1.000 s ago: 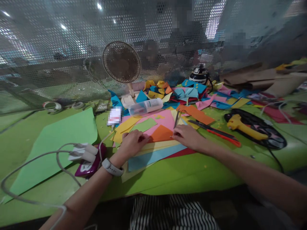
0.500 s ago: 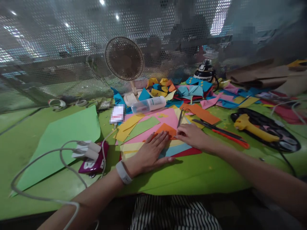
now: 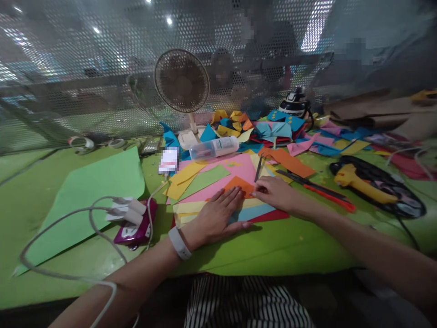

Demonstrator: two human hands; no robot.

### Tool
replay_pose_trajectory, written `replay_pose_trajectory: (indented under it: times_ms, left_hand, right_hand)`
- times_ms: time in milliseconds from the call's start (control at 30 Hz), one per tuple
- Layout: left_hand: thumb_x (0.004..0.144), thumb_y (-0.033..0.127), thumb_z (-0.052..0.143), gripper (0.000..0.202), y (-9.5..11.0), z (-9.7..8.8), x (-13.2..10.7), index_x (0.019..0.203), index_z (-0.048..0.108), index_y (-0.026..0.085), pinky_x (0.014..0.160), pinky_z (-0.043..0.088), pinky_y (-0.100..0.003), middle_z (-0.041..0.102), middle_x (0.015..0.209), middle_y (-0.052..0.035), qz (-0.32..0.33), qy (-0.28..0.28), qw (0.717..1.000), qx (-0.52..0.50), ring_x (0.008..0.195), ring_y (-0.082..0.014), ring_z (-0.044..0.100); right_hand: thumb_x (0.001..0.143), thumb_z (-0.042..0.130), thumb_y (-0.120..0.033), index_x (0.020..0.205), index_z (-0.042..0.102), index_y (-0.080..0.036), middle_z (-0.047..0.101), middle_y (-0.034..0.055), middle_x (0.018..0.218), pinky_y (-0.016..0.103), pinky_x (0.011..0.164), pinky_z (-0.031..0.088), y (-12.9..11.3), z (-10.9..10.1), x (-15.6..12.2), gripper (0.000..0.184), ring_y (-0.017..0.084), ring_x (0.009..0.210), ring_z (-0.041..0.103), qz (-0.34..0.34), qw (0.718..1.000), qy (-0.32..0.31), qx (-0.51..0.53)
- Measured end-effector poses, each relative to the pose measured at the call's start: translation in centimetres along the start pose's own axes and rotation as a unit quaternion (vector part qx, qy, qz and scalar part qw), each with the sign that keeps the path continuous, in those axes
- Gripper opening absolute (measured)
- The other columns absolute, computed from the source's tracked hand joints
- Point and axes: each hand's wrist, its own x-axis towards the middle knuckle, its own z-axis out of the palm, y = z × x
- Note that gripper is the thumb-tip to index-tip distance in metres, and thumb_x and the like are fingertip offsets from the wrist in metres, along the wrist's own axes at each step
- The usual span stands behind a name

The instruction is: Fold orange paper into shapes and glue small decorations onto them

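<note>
My left hand (image 3: 221,212) lies flat with fingers stretched out, pressing on a folded orange paper (image 3: 238,183). Closed fingers of my right hand (image 3: 275,191) pinch at the right edge of that orange paper. A slim dark tool (image 3: 258,168) sticks up just beyond the right hand; its lower end is hidden, and I cannot make out whether the hand touches it. Beneath both hands are layered sheets, among them a light blue paper (image 3: 254,212), a cream paper (image 3: 189,207) and a pink sheet (image 3: 241,164). Right of them lies a black-and-red cutter-like tool (image 3: 317,189).
A large green sheet (image 3: 99,200) and a purple power strip (image 3: 136,230) with looping cables are at left. Behind stand a fan (image 3: 182,81), a clear bottle (image 3: 215,148) and heaped folded papers (image 3: 232,124). A yellow-handled tool (image 3: 365,184) rests on a black tray at right.
The view has shifted slightly, moving the scene a little to the right. Both hands keep nearly the same place on the orange paper.
</note>
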Motion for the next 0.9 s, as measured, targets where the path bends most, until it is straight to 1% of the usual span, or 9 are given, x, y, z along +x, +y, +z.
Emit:
replay_pose_trajectory:
  times_ms: [133,300,367,433,500,567,633,733,900]
  left_hand:
    - [0.09,0.063,0.03,0.077,-0.1,0.0,0.1,0.147,0.015,0.015,0.114,0.016,-0.044,0.021,0.152,-0.0137,0.005,0.004,1.0,-0.005,0.141,-0.0243,0.016]
    - [0.09,0.062,0.029,0.076,-0.4,0.2,0.2,0.147,0.016,0.013,0.115,0.015,-0.044,0.019,0.153,-0.0131,0.009,-0.001,1.0,0.001,0.141,-0.0245,0.014]
    - [0.091,0.062,0.029,0.076,-0.5,0.3,0.2,0.147,0.017,0.012,0.115,0.014,-0.042,0.018,0.153,-0.0128,0.011,0.001,1.0,0.006,0.141,-0.0235,0.014]
    - [0.091,0.062,0.03,0.075,-0.5,0.4,0.2,0.146,0.019,0.013,0.115,0.014,-0.041,0.019,0.153,-0.0125,0.012,0.004,1.0,0.01,0.141,-0.0228,0.015]
    - [0.09,0.062,0.03,0.075,-0.6,0.5,0.2,0.145,0.022,0.012,0.115,0.015,-0.041,0.021,0.152,-0.0129,0.012,0.011,1.0,0.014,0.141,-0.0224,0.016]
    - [0.09,0.063,0.031,0.076,-0.7,0.6,0.2,0.144,0.025,0.011,0.115,0.015,-0.041,0.023,0.152,-0.0139,0.017,0.018,0.999,0.019,0.141,-0.023,0.017]
    - [0.089,0.063,0.033,0.077,-0.8,0.7,0.3,0.144,0.026,0.01,0.115,0.015,-0.042,0.023,0.152,-0.0146,0.025,0.023,0.999,0.024,0.141,-0.0237,0.018]
    - [0.089,0.063,0.034,0.077,-0.9,0.8,0.5,0.144,0.025,0.011,0.114,0.017,-0.043,0.023,0.152,-0.0147,0.029,0.022,0.999,0.027,0.141,-0.0241,0.019]
    - [0.088,0.064,0.034,0.078,-0.7,0.6,0.8,0.143,0.028,0.009,0.114,0.02,-0.044,0.024,0.151,-0.0158,0.022,0.012,0.999,0.026,0.14,-0.0259,0.021]
  right_hand:
    - [0.086,0.056,-0.04,0.069,0.059,-0.017,0.063,0.0021,0.07,0.028,0.061,0.03,0.4,-0.2,0.1,0.028,0.015,0.066,0.055,0.016,0.999,-0.007,-0.029]
    - [0.089,0.049,-0.048,0.063,0.056,-0.018,0.063,0.0025,0.068,0.03,0.062,0.028,2.0,-0.9,-0.2,0.041,0.017,0.068,0.055,0.042,0.995,0.002,-0.089]
    - [0.09,0.048,-0.049,0.063,0.057,-0.018,0.063,0.0038,0.068,0.031,0.064,0.03,2.0,-1.3,-0.5,0.042,0.019,0.071,0.056,0.065,0.991,0.043,-0.108]
    - [0.092,0.044,-0.048,0.071,0.061,-0.017,0.066,0.0073,0.076,0.035,0.073,0.034,1.0,-1.5,-1.0,0.042,0.022,0.08,0.058,0.067,0.982,0.127,-0.12]
    - [0.094,0.037,-0.049,0.093,0.064,-0.015,0.067,0.0124,0.099,0.038,0.087,0.035,-0.5,-1.0,-1.5,0.044,0.025,0.099,0.056,0.004,0.977,0.181,-0.116]
    - [0.093,0.034,-0.056,0.123,0.053,-0.012,0.053,0.0163,0.13,0.041,0.099,0.03,-2.1,0.1,-1.9,0.057,0.027,0.123,0.044,-0.1,0.981,0.129,-0.108]
    - [0.09,0.028,-0.063,0.137,0.039,-0.006,0.038,0.0191,0.143,0.043,0.107,0.025,-3.0,1.4,-2.2,0.075,0.028,0.134,0.03,-0.141,0.983,0.053,-0.107]
    - [0.089,0.024,-0.066,0.14,0.033,-0.001,0.033,0.0214,0.146,0.042,0.112,0.021,-3.2,2.8,-2.3,0.083,0.028,0.138,0.026,-0.124,0.987,-0.013,-0.096]
    - [0.09,0.026,-0.065,0.139,0.033,0.004,0.029,0.024,0.147,0.042,0.114,0.02,-2.8,2.7,-2.3,0.085,0.029,0.139,0.023,-0.099,0.99,-0.035,-0.096]
